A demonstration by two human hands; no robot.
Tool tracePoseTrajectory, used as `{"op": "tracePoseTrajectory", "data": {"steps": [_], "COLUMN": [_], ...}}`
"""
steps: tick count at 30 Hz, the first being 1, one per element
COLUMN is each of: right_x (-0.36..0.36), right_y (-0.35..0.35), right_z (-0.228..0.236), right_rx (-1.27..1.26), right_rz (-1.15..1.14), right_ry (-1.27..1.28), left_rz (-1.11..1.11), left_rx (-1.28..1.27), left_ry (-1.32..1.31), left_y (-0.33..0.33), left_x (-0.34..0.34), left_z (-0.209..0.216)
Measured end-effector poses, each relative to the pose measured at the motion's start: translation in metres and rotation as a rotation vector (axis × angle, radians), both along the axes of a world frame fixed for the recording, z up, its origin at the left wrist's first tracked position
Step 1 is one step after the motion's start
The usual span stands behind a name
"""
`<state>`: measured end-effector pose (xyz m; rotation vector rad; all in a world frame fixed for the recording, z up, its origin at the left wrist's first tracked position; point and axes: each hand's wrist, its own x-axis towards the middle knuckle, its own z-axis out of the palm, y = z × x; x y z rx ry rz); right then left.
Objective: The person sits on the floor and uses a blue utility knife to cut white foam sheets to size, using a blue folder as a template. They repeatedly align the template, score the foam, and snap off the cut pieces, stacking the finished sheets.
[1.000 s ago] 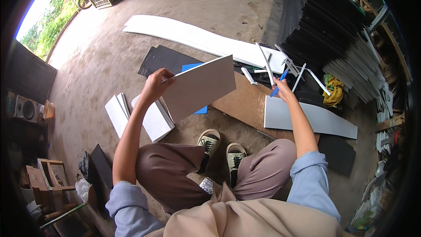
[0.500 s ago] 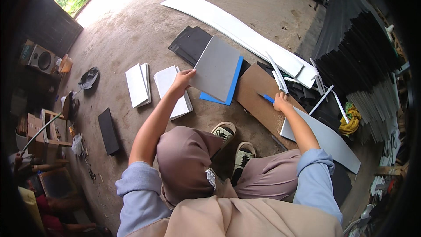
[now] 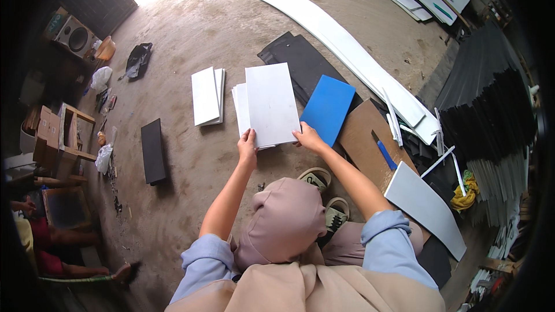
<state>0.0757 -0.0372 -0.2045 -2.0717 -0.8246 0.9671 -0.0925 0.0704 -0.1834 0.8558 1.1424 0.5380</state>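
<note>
A white rectangular sheet [image 3: 270, 104] is held by both hands at its near corners. My left hand [image 3: 247, 145] pinches the near left corner, and my right hand [image 3: 307, 138] grips the near right one. Under and beside it shows a stack of white sheets [image 3: 240, 107], partly covered; whether the held sheet touches it I cannot tell. A blue sheet [image 3: 328, 107] lies just right of my right hand. Further right, a knife with a blue handle [image 3: 386, 155] rests on a brown board [image 3: 364, 133], out of both hands.
Another white stack [image 3: 205, 98] and a black strip [image 3: 153, 153] lie to the left. Long white panels [image 3: 335, 52] stretch across the back over the floor. On the right are a pale grey panel [image 3: 425, 202], a yellow cloth [image 3: 464, 190] and piled black sheets [image 3: 485, 92].
My right hand has let go of the knife, now on the brown board. The sheet in my left hand has moved left off the blue one, and both hands hold it. The view has shifted.
</note>
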Motion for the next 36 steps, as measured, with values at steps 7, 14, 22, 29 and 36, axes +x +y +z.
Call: {"op": "tracePoseTrajectory", "data": {"steps": [7,14,22,29,36], "right_x": [-0.079,-0.062,0.012,0.116,0.118], "right_y": [0.061,0.054,0.005,-0.136,-0.268], "right_z": [-0.032,-0.067,0.005,0.073,-0.015], "right_rx": [0.001,-0.127,-0.074,-0.186,-0.246], "right_rz": [-0.097,0.094,0.424,0.102,-0.293], "right_ry": [0.163,-0.105,-0.213,-0.399,-0.736], "left_rz": [0.128,-0.031,-0.168,-0.590,-0.932], "left_rx": [0.187,0.340,0.870,1.092,1.186], "left_ry": [0.137,0.315,0.690,0.306,0.332], "left_y": [0.044,0.052,0.037,-0.029,-0.112], "left_x": [-0.079,-0.061,0.004,0.092,0.149], "left_z": [-0.083,-0.090,-0.035,-0.001,-0.024]}}
